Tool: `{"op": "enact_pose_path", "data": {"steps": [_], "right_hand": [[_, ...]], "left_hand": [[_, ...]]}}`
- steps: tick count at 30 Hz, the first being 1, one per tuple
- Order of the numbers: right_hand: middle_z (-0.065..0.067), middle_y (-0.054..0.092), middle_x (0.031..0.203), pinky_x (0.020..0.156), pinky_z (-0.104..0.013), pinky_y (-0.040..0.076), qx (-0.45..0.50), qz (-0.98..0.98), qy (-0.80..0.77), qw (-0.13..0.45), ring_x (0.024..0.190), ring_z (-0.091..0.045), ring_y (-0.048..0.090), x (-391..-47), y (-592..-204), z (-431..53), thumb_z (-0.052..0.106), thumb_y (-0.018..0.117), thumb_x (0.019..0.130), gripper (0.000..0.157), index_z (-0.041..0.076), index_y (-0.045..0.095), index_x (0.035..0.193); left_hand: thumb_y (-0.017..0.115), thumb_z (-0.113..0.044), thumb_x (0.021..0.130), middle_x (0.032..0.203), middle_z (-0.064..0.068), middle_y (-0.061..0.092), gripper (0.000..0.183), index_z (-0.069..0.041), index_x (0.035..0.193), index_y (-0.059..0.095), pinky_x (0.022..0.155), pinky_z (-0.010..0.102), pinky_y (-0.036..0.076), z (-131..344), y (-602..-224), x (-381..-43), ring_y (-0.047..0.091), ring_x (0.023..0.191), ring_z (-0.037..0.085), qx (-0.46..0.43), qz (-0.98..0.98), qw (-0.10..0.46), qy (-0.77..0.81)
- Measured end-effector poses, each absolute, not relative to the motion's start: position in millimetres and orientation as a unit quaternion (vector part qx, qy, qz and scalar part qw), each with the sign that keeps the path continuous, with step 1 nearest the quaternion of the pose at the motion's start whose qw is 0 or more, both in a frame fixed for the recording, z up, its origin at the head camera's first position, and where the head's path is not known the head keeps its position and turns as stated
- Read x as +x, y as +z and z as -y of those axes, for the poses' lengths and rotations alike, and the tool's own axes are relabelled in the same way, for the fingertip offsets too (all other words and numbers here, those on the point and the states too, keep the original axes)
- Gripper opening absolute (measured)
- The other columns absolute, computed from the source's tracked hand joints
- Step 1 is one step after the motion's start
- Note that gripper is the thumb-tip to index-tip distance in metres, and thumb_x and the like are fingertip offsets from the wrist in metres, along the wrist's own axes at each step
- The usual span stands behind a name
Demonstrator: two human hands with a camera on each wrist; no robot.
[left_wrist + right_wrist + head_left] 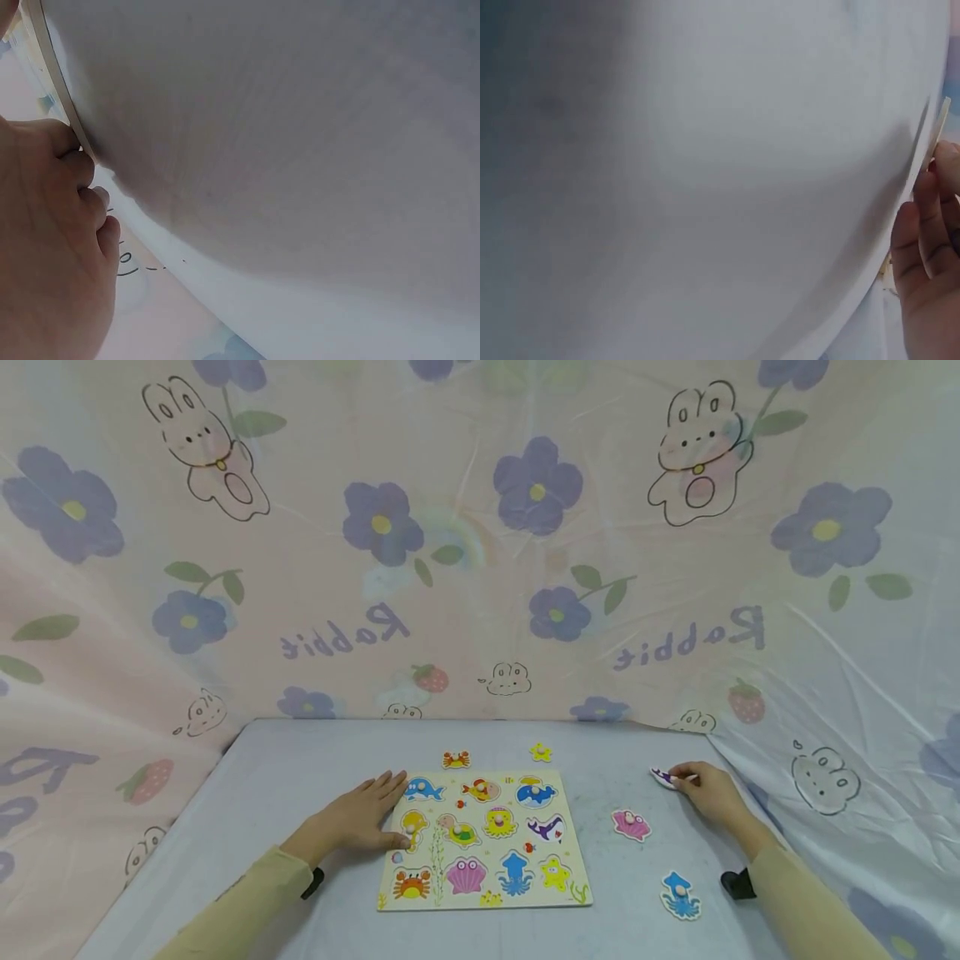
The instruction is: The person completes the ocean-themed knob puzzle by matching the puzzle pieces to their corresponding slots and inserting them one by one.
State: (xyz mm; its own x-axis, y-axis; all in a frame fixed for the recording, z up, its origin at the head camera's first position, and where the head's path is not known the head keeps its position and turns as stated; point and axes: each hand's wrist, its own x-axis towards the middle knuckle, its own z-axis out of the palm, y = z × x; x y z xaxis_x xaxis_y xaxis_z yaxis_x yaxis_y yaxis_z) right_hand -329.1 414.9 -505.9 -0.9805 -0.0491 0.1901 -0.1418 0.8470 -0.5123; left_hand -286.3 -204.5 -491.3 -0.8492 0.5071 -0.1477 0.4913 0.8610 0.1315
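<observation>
A wooden sea-animal puzzle board [480, 897] lies flat on the table. My left hand [369, 814] rests at its left edge, fingers extended along the upper left corner and thumb over the board near the yellow seahorse [412, 827]. In the left wrist view, the fingers of that hand [52, 217] meet the board's thin edge [54, 67]. To the right of the board, my right hand [705, 792] pinches a purple-and-white whale puzzle piece [662, 777] between thumb and fingers. The right wrist view catches the thin edge of that piece [942, 124] at the fingertips.
Loose pieces lie around the board: a crab [456, 760] and a yellow starfish [541, 752] behind it, a pink shell [631, 825] and a blue squid [681, 896] to its right. A patterned cloth [480, 543] hangs behind the white-covered table [300, 752].
</observation>
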Motion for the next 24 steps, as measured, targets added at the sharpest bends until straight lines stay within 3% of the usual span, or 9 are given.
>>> {"op": "enact_pose_path", "data": {"steps": [6, 16, 24], "right_hand": [[-0.023, 0.070, 0.109, 0.077, -0.043, 0.056, 0.073, 0.953, 0.270, 0.119, 0.094, -0.035, 0.065, -316.1, -499.5, -402.5, 0.007, 0.068, 0.100, 0.015, -0.003, 0.072, 0.111], [-0.013, 0.071, 0.103, 0.070, -0.026, 0.054, 0.121, 0.941, 0.275, 0.154, 0.086, -0.023, 0.065, -300.8, -488.5, -377.1, 0.006, 0.073, 0.097, 0.012, 0.002, 0.075, 0.108], [-0.003, 0.071, 0.100, 0.069, -0.025, 0.055, 0.185, 0.925, 0.288, 0.165, 0.082, -0.011, 0.061, -287.6, -482.8, -347.8, 0.004, 0.076, 0.094, 0.013, 0.009, 0.076, 0.105]], "left_hand": [[0.057, -0.079, 0.089, 0.172, 0.016, 0.022, 0.112, 0.000, 0.163, 0.028, 0.126, 0.055, 0.024, 202.6, -488.7, -283.8, 0.020, 0.158, 0.039, 0.266, -0.959, 0.088, 0.046], [0.054, -0.081, 0.089, 0.172, 0.016, 0.021, 0.113, 0.001, 0.162, 0.029, 0.126, 0.055, 0.025, 205.2, -491.2, -285.0, 0.020, 0.158, 0.039, 0.271, -0.958, 0.086, 0.037], [0.057, -0.078, 0.089, 0.171, 0.018, 0.021, 0.112, 0.003, 0.161, 0.029, 0.126, 0.056, 0.023, 203.4, -484.6, -282.9, 0.019, 0.157, 0.041, 0.271, -0.957, 0.091, 0.048]]}}
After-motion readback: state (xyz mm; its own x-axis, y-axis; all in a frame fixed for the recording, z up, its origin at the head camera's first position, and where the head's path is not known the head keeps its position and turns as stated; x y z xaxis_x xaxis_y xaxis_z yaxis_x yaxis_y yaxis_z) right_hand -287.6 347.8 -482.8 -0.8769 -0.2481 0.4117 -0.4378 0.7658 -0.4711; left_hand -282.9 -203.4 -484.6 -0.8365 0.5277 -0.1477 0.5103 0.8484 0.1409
